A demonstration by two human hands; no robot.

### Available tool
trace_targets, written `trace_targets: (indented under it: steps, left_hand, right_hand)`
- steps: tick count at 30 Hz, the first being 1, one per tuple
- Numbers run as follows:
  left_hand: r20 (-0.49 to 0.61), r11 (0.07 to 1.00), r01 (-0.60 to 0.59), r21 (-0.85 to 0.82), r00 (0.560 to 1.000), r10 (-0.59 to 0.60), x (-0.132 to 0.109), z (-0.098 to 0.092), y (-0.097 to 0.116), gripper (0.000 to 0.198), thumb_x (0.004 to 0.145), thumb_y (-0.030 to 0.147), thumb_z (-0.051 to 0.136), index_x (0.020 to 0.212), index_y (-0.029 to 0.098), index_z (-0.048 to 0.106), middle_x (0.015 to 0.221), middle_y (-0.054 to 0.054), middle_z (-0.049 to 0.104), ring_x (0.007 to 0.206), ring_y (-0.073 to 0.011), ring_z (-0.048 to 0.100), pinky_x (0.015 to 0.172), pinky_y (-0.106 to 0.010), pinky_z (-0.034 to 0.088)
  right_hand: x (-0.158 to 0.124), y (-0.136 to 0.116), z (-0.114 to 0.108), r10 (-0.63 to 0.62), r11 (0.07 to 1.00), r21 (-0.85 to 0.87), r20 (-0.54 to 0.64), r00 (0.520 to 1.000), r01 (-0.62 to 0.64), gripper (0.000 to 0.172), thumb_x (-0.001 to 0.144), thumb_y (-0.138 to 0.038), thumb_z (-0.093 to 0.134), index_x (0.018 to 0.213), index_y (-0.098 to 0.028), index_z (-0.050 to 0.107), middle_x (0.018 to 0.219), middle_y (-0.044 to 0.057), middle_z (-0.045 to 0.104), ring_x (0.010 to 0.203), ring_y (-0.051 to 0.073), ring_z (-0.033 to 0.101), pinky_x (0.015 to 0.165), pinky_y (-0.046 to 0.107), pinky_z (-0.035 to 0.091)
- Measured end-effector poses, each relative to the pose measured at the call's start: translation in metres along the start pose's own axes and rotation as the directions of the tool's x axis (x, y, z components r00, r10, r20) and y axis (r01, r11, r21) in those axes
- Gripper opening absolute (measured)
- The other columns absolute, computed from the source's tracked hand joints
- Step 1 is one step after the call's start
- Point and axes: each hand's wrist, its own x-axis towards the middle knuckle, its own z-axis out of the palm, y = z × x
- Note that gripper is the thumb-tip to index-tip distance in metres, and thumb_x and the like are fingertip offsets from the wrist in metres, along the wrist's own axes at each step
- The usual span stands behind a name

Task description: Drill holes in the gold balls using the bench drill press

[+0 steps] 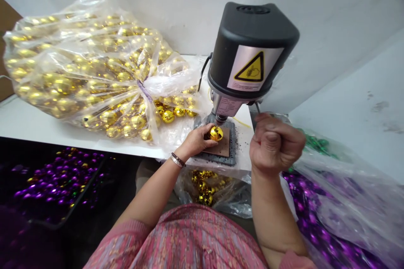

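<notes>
A black bench drill press with a yellow warning label stands over a small base covered by a brown board. My left hand pinches a shiny gold ball between thumb and fingers on that board, directly under the drill's chuck. The drill bit reaches down to the top of the ball; how deep it goes I cannot tell. My right hand is curled in a fist round the drill press lever, whose metal rod shows just above the fingers.
A big tied plastic bag of gold balls fills the table's left, with loose gold balls beside it. More gold balls lie in plastic at my lap. Purple balls are at lower left, bagged purple ones at right.
</notes>
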Motion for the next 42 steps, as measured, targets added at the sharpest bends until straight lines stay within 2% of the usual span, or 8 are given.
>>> trace_targets:
  steps: [4, 14, 21, 24, 27, 30, 38, 42]
  left_hand:
    - [0.000, 1.000, 0.016, -0.022, 1.000, -0.016, 0.000, 0.001, 0.001, 0.060, 0.075, 0.027, 0.077, 0.133, 0.024, 0.063, 0.124, -0.002, 0.073, 0.115, -0.0248, 0.067, 0.104, -0.036, 0.050]
    - [-0.075, 0.999, 0.038, -0.032, 0.996, -0.040, -0.027, 0.000, 0.014, 0.059, 0.073, 0.021, 0.077, 0.129, 0.017, 0.061, 0.118, -0.006, 0.072, 0.106, -0.0225, 0.068, 0.096, -0.035, 0.054]
    - [0.128, 0.994, -0.112, 0.000, 0.985, 0.111, -0.068, -0.027, 0.009, 0.069, 0.069, 0.035, 0.087, 0.133, 0.025, 0.064, 0.130, -0.009, 0.071, 0.111, -0.0251, 0.069, 0.099, -0.038, 0.054]
    - [-0.106, 0.995, 0.026, 0.095, 0.994, -0.016, -0.055, -0.049, -0.006, 0.049, 0.084, 0.039, 0.073, 0.130, 0.022, 0.067, 0.121, -0.010, 0.074, 0.104, -0.0238, 0.070, 0.096, -0.038, 0.055]
    - [-0.450, 0.938, 0.271, 0.217, 0.880, -0.150, -0.025, -0.074, -0.026, 0.037, 0.092, 0.022, 0.056, 0.127, 0.015, 0.068, 0.125, -0.015, 0.071, 0.115, -0.0284, 0.066, 0.107, -0.044, 0.049]
    - [-0.582, 0.870, 0.401, 0.286, 0.794, -0.175, -0.001, -0.091, -0.043, 0.050, 0.085, 0.011, 0.056, 0.135, 0.012, 0.062, 0.132, -0.022, 0.065, 0.131, -0.0367, 0.056, 0.113, -0.052, 0.043]
    - [-0.375, 0.815, 0.394, 0.425, 0.896, -0.238, -0.005, -0.088, -0.048, 0.059, 0.079, 0.022, 0.068, 0.136, 0.014, 0.059, 0.116, -0.018, 0.070, 0.110, -0.0350, 0.065, 0.097, -0.045, 0.050]
    - [-0.227, 0.970, 0.244, -0.022, 0.943, -0.242, -0.019, -0.082, -0.034, 0.058, 0.078, 0.035, 0.075, 0.130, 0.013, 0.062, 0.105, -0.012, 0.069, 0.095, -0.0247, 0.064, 0.085, -0.036, 0.051]
  right_hand:
    - [0.005, -0.003, 0.004, 0.011, 1.000, 0.015, -0.025, 1.000, -0.011, 0.010, 0.090, -0.034, 0.062, 0.085, -0.025, 0.065, 0.051, -0.008, 0.044, 0.047, 0.008, 0.046, 0.070, 0.035, 0.056]
    - [0.075, -0.019, 0.029, 0.160, 0.987, 0.032, -0.070, 0.985, -0.158, 0.017, 0.093, -0.031, 0.060, 0.085, -0.017, 0.064, 0.054, -0.010, 0.044, 0.045, -0.001, 0.046, 0.045, 0.014, 0.036]
    - [0.071, -0.017, 0.027, 0.184, 0.977, 0.124, -0.086, 0.979, -0.173, 0.016, 0.090, -0.031, 0.063, 0.083, -0.016, 0.065, 0.057, -0.010, 0.049, 0.045, -0.002, 0.048, 0.043, 0.013, 0.036]
    - [0.070, -0.019, 0.027, 0.193, 0.976, 0.124, -0.094, 0.977, -0.181, 0.015, 0.089, -0.030, 0.064, 0.085, -0.016, 0.066, 0.060, -0.009, 0.053, 0.046, 0.000, 0.051, 0.042, 0.016, 0.039]
    - [0.070, -0.021, 0.026, 0.201, 0.972, 0.137, -0.081, 0.976, -0.189, 0.013, 0.089, -0.030, 0.064, 0.085, -0.017, 0.069, 0.059, -0.009, 0.055, 0.046, 0.000, 0.051, 0.043, 0.017, 0.039]
    - [0.069, -0.022, 0.025, 0.203, 0.973, 0.129, -0.067, 0.977, -0.193, 0.014, 0.090, -0.030, 0.064, 0.084, -0.020, 0.071, 0.060, -0.009, 0.055, 0.047, -0.001, 0.051, 0.044, 0.017, 0.039]
    - [0.065, -0.023, 0.024, 0.185, 0.976, 0.132, -0.083, 0.979, -0.174, 0.013, 0.090, -0.030, 0.065, 0.084, -0.021, 0.071, 0.062, -0.007, 0.056, 0.050, 0.001, 0.051, 0.046, 0.019, 0.038]
    - [0.064, -0.023, 0.025, 0.184, 0.980, 0.096, -0.081, 0.980, -0.176, 0.014, 0.090, -0.033, 0.065, 0.085, -0.021, 0.070, 0.062, -0.007, 0.054, 0.050, 0.002, 0.050, 0.046, 0.019, 0.037]
